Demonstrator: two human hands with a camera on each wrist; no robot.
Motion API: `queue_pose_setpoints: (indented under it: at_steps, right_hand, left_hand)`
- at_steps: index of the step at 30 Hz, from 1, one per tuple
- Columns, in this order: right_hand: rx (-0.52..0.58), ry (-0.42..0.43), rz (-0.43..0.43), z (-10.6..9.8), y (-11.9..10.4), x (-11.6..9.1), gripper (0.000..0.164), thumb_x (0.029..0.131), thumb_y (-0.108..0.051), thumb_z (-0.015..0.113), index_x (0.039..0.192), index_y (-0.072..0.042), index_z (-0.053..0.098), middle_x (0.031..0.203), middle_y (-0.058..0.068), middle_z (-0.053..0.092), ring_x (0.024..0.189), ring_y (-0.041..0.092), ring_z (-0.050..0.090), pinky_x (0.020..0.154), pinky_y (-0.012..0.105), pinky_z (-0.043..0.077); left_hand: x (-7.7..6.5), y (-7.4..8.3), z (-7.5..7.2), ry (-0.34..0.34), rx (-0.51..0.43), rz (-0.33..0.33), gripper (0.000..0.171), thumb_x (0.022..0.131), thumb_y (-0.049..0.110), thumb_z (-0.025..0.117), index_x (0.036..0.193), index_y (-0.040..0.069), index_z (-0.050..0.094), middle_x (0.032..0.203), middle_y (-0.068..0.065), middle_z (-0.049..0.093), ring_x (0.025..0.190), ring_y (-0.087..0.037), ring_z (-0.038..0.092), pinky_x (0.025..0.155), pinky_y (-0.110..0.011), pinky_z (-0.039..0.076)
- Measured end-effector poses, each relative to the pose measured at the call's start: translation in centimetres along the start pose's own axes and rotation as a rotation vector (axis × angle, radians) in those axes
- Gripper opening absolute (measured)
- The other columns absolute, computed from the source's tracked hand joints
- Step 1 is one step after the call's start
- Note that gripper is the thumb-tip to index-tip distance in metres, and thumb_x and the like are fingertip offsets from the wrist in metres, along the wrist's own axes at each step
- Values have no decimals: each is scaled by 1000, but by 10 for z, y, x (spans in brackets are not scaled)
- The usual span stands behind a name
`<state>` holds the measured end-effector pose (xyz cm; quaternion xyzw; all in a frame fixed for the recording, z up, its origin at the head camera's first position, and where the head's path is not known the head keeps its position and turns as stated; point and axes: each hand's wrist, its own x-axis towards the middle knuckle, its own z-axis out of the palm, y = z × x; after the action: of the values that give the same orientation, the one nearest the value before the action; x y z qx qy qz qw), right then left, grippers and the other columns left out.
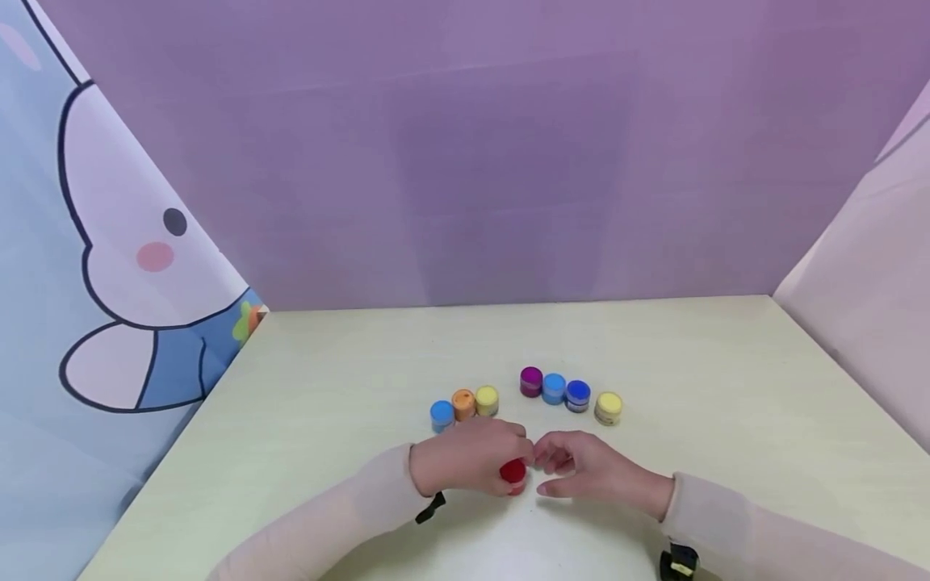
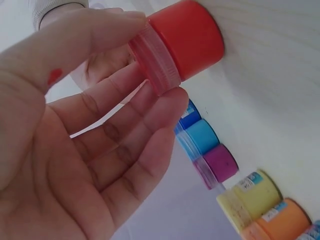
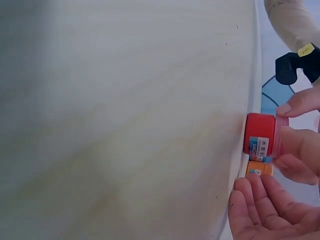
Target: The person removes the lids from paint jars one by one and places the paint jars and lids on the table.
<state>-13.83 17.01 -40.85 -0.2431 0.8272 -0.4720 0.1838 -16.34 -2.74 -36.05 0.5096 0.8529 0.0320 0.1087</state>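
A small red paint jar [image 1: 513, 474] with a clear reddish lid stands on the table. My left hand [image 1: 472, 456] pinches it by the lid between thumb and fingers, as the left wrist view shows on the red jar [image 2: 187, 40]. A small red smear marks the base of the left thumb. Just to the right, my right hand [image 1: 592, 468] hovers low with its fingers loosely bent and nothing in them. In the right wrist view, the right hand's fingers [image 3: 270, 207] lie close beside the jar, whose label [image 3: 259, 148] faces that camera.
Beyond the left hand sit light blue [image 1: 441, 414], orange [image 1: 463, 403] and yellow [image 1: 487, 400] jars. Farther right, purple [image 1: 531, 382], light blue [image 1: 554, 388] and dark blue [image 1: 577, 395] jars touch in a row, with another yellow jar [image 1: 608, 407] apart. A purple backdrop [image 1: 508, 161] rises behind the table.
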Motion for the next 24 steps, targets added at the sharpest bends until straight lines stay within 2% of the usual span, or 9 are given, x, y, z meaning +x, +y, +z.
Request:
queue_pose_setpoints:
  at_steps: [8,15,20,24]
  right_hand:
    - [-23,33,-3,-2,4,0,32,73,-17,75,98,-8,58,89,1,59,82,18,55,75,28,47]
    - [-31,52,-27,0,4,1,32,70,-15,76,97,-8,59,87,0,58,77,17,52,70,28,46]
    - [-46,57,-34,3,3,3,35,69,-15,77,98,-9,58,83,1,55,74,18,49,66,27,43]
    - [-70,72,-40,6,4,4,35,68,-16,78,97,-10,59,79,1,54,73,18,48,64,27,42]
  left_hand:
    - [8,2,2,43,-27,7,16,79,25,69,92,19,63,75,9,50,64,-1,45,58,-12,37]
    - [8,-6,5,79,-97,8,26,77,27,72,100,19,64,83,11,53,71,1,46,63,-11,37]
    - [3,-14,7,81,-94,73,36,76,27,73,108,18,62,96,10,58,83,1,50,72,-10,38]
    - [1,-16,8,78,-86,138,37,75,23,74,110,20,61,103,8,59,90,0,51,78,-12,37]
